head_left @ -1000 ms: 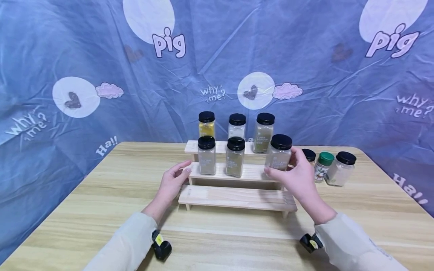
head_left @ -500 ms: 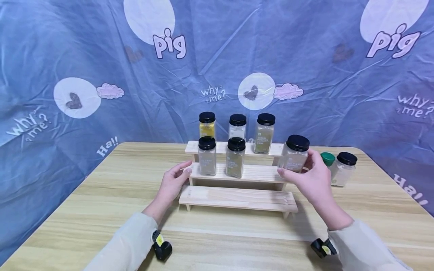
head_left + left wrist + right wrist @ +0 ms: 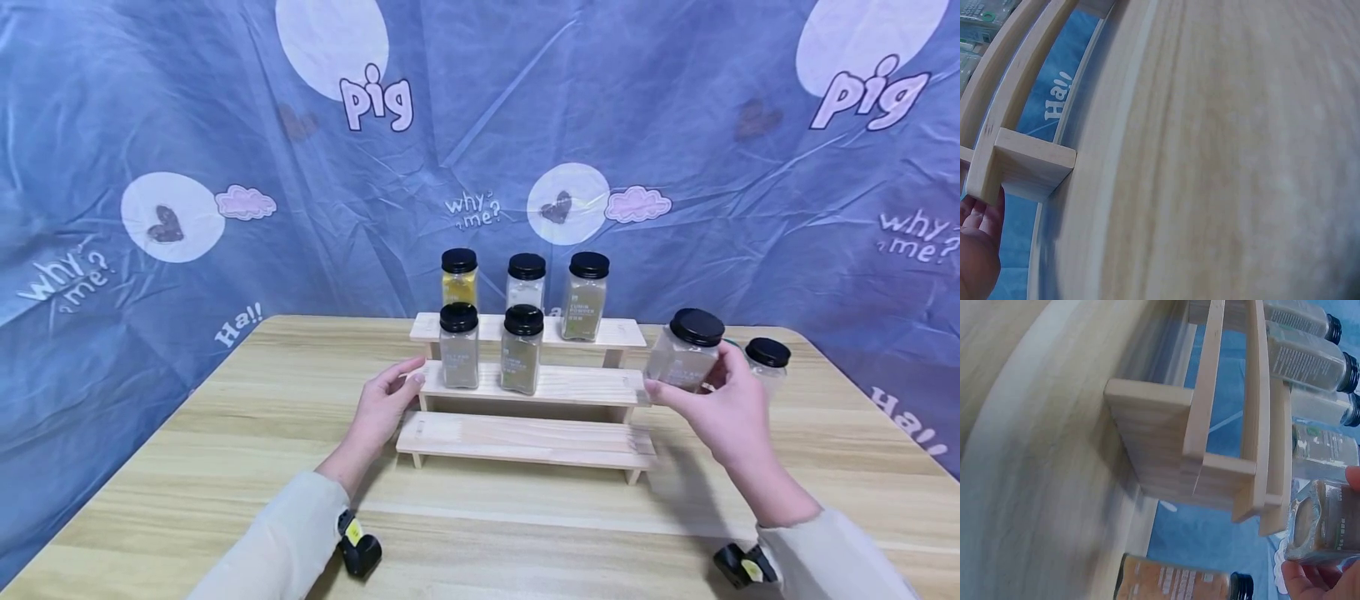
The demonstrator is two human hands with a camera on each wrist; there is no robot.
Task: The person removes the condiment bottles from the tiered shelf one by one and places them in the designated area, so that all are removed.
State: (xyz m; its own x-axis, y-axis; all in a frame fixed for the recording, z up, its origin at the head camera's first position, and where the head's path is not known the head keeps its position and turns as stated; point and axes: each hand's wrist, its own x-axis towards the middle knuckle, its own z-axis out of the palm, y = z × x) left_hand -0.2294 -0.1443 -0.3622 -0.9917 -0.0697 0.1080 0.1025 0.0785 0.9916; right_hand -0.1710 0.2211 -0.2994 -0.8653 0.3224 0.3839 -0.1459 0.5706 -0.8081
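A three-tier wooden rack (image 3: 525,450) stands on the table. My left hand (image 3: 381,408) holds the left end of its middle tier; fingers (image 3: 988,219) meet the board end in the left wrist view. My right hand (image 3: 716,408) grips a clear spice jar (image 3: 681,358) with a black lid, raised and slightly tilted just right of the rack; its base (image 3: 1305,524) shows in the right wrist view. Two jars, a greyish one (image 3: 460,358) and a brownish one (image 3: 519,362), stand on the middle tier. The top tier bears a yellow jar (image 3: 459,287), a white jar (image 3: 526,292) and a cumin jar (image 3: 585,308).
On the table at the right, a clear jar with a black lid (image 3: 768,354) stands partly behind my right hand. A green lid (image 3: 731,342) barely shows. An orange-brown jar (image 3: 1172,581) appears beside the rack in the right wrist view. A blue printed cloth (image 3: 480,125) hangs behind.
My right hand has carried the jar rightward from over the middle tier's right end to beyond the rack, covering more of the jars there. My left hand has stayed put.
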